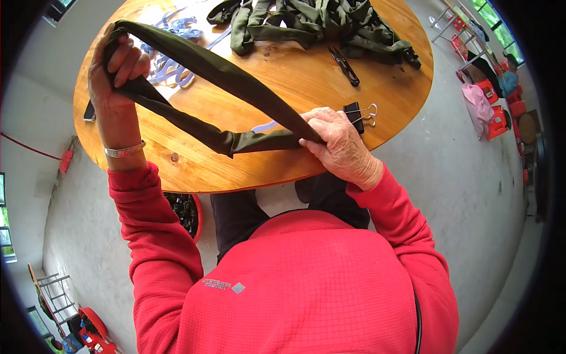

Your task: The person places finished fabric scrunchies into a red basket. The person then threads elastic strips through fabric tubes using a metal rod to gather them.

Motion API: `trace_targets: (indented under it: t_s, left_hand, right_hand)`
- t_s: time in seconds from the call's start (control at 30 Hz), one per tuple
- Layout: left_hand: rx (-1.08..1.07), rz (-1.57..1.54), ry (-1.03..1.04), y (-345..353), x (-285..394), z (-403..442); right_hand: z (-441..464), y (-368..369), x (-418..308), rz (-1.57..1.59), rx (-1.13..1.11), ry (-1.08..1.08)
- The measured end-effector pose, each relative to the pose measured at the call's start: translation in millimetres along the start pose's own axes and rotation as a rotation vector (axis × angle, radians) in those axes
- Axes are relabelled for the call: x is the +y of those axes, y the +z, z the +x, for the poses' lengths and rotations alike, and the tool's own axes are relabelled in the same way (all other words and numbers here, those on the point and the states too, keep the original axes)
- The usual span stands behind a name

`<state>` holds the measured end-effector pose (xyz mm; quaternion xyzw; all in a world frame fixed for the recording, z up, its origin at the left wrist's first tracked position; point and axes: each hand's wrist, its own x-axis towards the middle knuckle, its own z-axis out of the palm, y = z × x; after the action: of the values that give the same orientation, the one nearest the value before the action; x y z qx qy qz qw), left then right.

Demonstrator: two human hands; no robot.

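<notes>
Gripping green loop [233,79] | left hand [106,81], right hand [341,141], well apart | binder clip [354,117], table edge [236,184] near right

Matt cloth loop [230,76] — glossy wooden table [392,97]

My top [295,283]: red, fine grid texture across the front, 1 small grey diamond mark [238,288] with tiny lettering [216,284] beside it, too small to read. Left sleeve [154,242] and right sleeve [404,215]: same red, long, creased. 1 silvery left-wrist band [124,151], pinkish detail. My trousers [236,213]: black. 1 thin black cord [418,315] down my right side
</notes>
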<state>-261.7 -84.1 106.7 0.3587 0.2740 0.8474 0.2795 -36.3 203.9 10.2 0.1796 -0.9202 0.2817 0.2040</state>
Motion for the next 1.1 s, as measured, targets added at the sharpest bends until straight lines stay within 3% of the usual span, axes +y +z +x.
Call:
trace_targets:
  t_s: [0.33,0.37,0.43,0.5,0.53,0.63,0.7,0.73,0.83,0.87,0.9,1.03,1.07,1.1]
  left_hand:
    - [-0.033,0.048,0.036,12.8,10.2,1.9]
    - [-0.013,0.164,0.086,12.0,-1.2,0.2]
    - [-0.134,0.21,-0.04,17.9,-24.9,3.8]
    - [-0.015,0.125,-0.182,36.4,-49.8,8.5]
    - [-0.092,0.103,-0.193,34.5,-48.5,9.9]
    - [0.176,0.292,-0.222,66.0,-70.4,9.0]
    - [0.177,0.631,-0.225,108.0,-96.5,10.4]
    - [0.125,0.552,-0.268,108.8,-92.6,11.4]
    - [0.083,0.769,-0.323,140.2,-128.6,14.3]
    - [-0.004,0.756,-0.289,137.7,-143.7,17.8]
    - [-0.092,0.743,-0.254,137.5,-151.0,21.1]
    - [-0.28,0.909,-0.123,121.2,-168.8,27.1]
    - [-0.364,0.982,0.071,114.4,-174.8,30.0]
    - [-0.334,0.966,-0.076,119.7,-171.3,28.4]
  right_hand:
    - [5.5,4.5,-0.7,-0.371,0.01,0.071]
    - [5.5,3.4,1.5,-0.33,0.007,0.07]
    - [6.1,1.1,5.9,-0.246,0.001,0.071]
    - [6.3,-9.4,10.1,-0.091,-0.134,0.133]
    - [3.5,-16.2,10.0,-0.011,-0.199,0.176]
    - [4.3,-54.0,-1.8,0.319,-0.162,0.217]
    - [15.8,-79.0,-18.0,0.18,0.049,0.122]
    - [21.6,-87.8,-25.4,0.115,0.156,0.074]
    - [43.3,-101.1,-39.4,-0.001,0.247,-0.142]
    - [45.2,-103.8,-39.5,-0.05,0.163,-0.141]
    - [45.5,-98.3,-31.5,0.119,0.078,-0.06]
    - [38.4,-103.3,-29.7,-0.023,0.053,-0.08]
    - [35.4,-104.8,-29.3,-0.048,0.021,-0.061]
    - [32.8,-105.9,-29.1,-0.022,-0.01,-0.02]
